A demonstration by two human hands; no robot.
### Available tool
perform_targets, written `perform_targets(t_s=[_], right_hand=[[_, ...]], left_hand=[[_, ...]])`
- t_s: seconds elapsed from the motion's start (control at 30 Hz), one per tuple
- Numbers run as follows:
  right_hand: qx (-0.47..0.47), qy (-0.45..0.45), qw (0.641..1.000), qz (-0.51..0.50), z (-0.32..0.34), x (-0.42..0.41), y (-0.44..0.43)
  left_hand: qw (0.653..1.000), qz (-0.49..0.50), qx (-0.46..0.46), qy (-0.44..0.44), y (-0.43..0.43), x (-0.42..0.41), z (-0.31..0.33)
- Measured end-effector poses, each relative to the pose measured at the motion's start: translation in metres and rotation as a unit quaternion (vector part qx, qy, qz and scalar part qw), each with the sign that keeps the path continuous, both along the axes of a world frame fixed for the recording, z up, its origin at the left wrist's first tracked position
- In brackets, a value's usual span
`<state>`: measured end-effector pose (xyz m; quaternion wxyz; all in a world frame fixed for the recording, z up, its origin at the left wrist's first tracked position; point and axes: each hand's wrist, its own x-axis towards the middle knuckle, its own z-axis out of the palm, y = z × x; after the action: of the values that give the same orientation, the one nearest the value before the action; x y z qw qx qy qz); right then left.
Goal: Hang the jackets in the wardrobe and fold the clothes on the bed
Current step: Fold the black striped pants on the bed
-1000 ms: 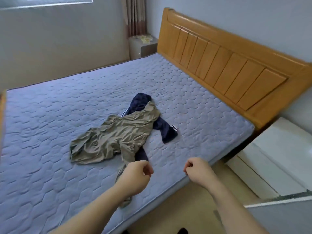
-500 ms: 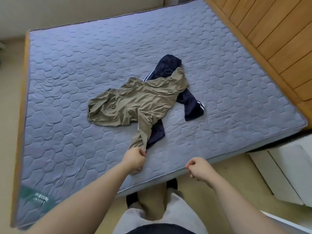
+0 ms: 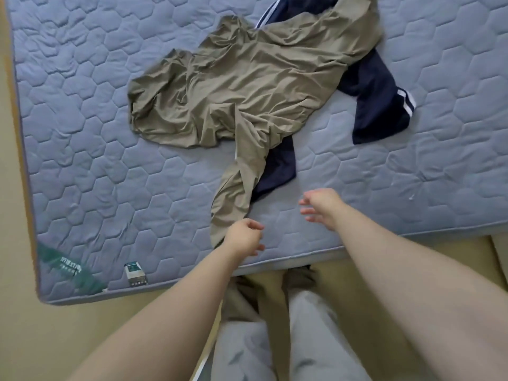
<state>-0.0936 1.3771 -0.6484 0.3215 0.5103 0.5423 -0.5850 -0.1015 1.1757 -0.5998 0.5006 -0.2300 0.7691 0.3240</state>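
Observation:
An olive-green garment (image 3: 247, 86) lies crumpled and spread on the blue quilted mattress (image 3: 82, 160). One long narrow end trails toward me. Beneath it lies a navy garment with white stripes (image 3: 379, 105), showing at the top, the right and beside the trailing end. My left hand (image 3: 243, 237) rests on the tip of that olive end with its fingers loosely curled. The tip is hidden under the hand, so a grip cannot be made out. My right hand (image 3: 320, 207) hovers over bare mattress just right of the navy cloth, fingers spread and holding nothing.
The mattress's near edge runs just below my hands, with beige floor (image 3: 41, 339) in front of it and to its left. A green corner patch (image 3: 63, 265) and a small label (image 3: 134, 273) mark the near left corner. My grey-trousered legs (image 3: 302, 339) stand against the edge.
My view has tipped down and come closer to the bed. My right hand went from a fist beyond the edge to spread fingers over the mattress. My left hand stayed at the olive end.

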Motion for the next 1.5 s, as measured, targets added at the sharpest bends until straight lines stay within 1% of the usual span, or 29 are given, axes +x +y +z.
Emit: perform_targets(t_s=[0.07, 0.2, 0.27, 0.33, 0.4, 0.47, 0.53, 0.67, 0.77, 0.9, 0.97, 1.0, 1.03, 1.1, 1.13, 1.17, 1.2, 1.27, 1.33, 1.4, 1.47, 1.5], right_hand=[[-0.007, -0.003, 1.0, -0.028, -0.034, -0.03, -0.005], [-0.002, 0.028, 1.0, -0.013, -0.083, -0.065, -0.014], [-0.023, 0.039, 0.999, -0.014, -0.088, -0.072, -0.016], [-0.045, 0.045, 0.998, -0.025, -0.072, -0.072, -0.014], [-0.052, 0.055, 0.994, -0.075, -0.037, -0.069, -0.011], [-0.033, 0.105, 0.989, -0.095, 0.013, -0.068, -0.002], [-0.009, 0.158, 0.983, -0.088, 0.074, -0.067, 0.01], [0.043, 0.23, 0.97, -0.058, 0.196, -0.057, 0.048], [0.066, 0.29, 0.954, -0.033, 0.268, -0.04, 0.067], [0.096, 0.346, 0.933, 0.036, 0.333, -0.01, 0.074], [0.123, 0.345, 0.926, 0.09, 0.357, 0.006, 0.075], [0.132, 0.35, 0.922, 0.095, 0.363, 0.014, 0.076], [0.146, 0.364, 0.917, 0.069, 0.368, 0.022, 0.076], [0.091, 0.382, 0.914, -0.102, 0.373, 0.034, 0.079], [0.047, 0.368, 0.91, -0.186, 0.375, 0.036, 0.083], [0.013, 0.34, 0.911, -0.233, 0.376, 0.036, 0.089], [-0.012, 0.31, 0.916, -0.254, 0.379, 0.035, 0.097], [-0.091, 0.271, 0.912, -0.293, 0.381, 0.03, 0.11], [-0.159, 0.258, 0.9, -0.313, 0.386, 0.02, 0.119], [-0.237, 0.25, 0.889, -0.303, 0.392, 0.005, 0.116], [-0.273, 0.257, 0.881, -0.288, 0.407, -0.012, 0.098], [-0.249, 0.284, 0.885, -0.272, 0.416, -0.023, 0.087]], left_hand=[[1.0, 0.023, 0.011, 0.0, 0.008, -0.007, -0.019], [0.999, 0.044, 0.015, 0.002, 0.019, -0.024, -0.042], [0.999, 0.045, 0.014, 0.003, 0.02, -0.034, -0.043], [0.999, 0.044, 0.011, 0.008, 0.022, -0.042, -0.037], [0.998, 0.064, 0.017, 0.015, 0.028, -0.049, -0.025], [0.991, 0.13, 0.042, 0.003, 0.042, -0.057, 0.001], [0.974, 0.206, 0.092, -0.027, 0.056, -0.064, 0.034], [0.932, 0.294, 0.199, -0.074, 0.086, -0.075, 0.111], [0.915, 0.279, 0.282, -0.082, 0.113, -0.083, 0.171], [0.921, 0.194, 0.336, -0.048, 0.159, -0.09, 0.245], [0.928, 0.134, 0.346, -0.008, 0.18, -0.096, 0.268], [0.929, 0.117, 0.351, 0.024, 0.188, -0.102, 0.279], [0.926, 0.105, 0.356, 0.063, 0.194, -0.105, 0.293], [0.909, 0.077, 0.395, 0.11, 0.202, -0.109, 0.329], [0.898, 0.063, 0.417, 0.124, 0.205, -0.11, 0.349], [0.888, 0.048, 0.438, 0.133, 0.205, -0.109, 0.37], [0.879, 0.038, 0.453, 0.143, 0.203, -0.108, 0.39], [0.86, 0.033, 0.478, 0.173, 0.195, -0.106, 0.431], [0.836, 0.039, 0.509, 0.203, 0.178, -0.098, 0.472], [0.803, 0.052, 0.548, 0.231, 0.153, -0.09, 0.509], [0.778, 0.068, 0.57, 0.255, 0.123, -0.083, 0.539], [0.772, 0.069, 0.574, 0.264, 0.106, -0.081, 0.551]])
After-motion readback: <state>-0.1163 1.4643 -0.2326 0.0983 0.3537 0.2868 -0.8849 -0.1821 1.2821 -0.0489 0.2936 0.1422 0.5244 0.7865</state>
